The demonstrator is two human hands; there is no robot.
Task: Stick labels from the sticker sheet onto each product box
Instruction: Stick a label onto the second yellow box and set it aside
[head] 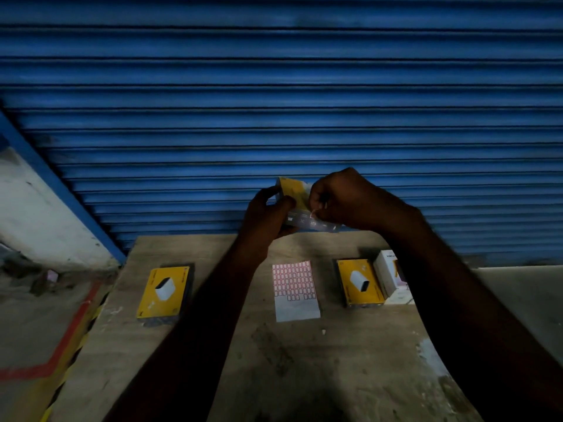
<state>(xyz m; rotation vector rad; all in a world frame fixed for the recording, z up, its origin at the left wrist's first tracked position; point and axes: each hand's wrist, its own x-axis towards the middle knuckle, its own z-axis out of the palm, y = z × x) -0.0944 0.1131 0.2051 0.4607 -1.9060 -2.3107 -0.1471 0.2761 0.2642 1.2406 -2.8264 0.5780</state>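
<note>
**Label pinched at a yellow box held above the table**

The right hand's (344, 199) fingertips (320, 205) pinch a small red-edged label (313, 214) at the pale printed side of a yellow cardboard box (294, 191). The left hand (268, 213) grips the box with curled fingers. On the worn wooden table (304, 360) below lie:

- the sticker sheet (294, 286), a grid of red-bordered rectangles, bare at its lower end;
- two flat yellow boxes (164, 292) (359, 283) picturing a white device;
- a white box (387, 274) reading "HALL".

I take this for a storeroom or a shop's goods area, not a home. A closed blue roller shutter (304, 86) fills the far side. On the left I see a stained white wall (36, 214) and a rough floor (27, 315) marked with a red line (73, 327) and yellow-black hazard tape (83, 339). Retail boxes (164, 292) lie on a worn wooden table (304, 360).
</note>
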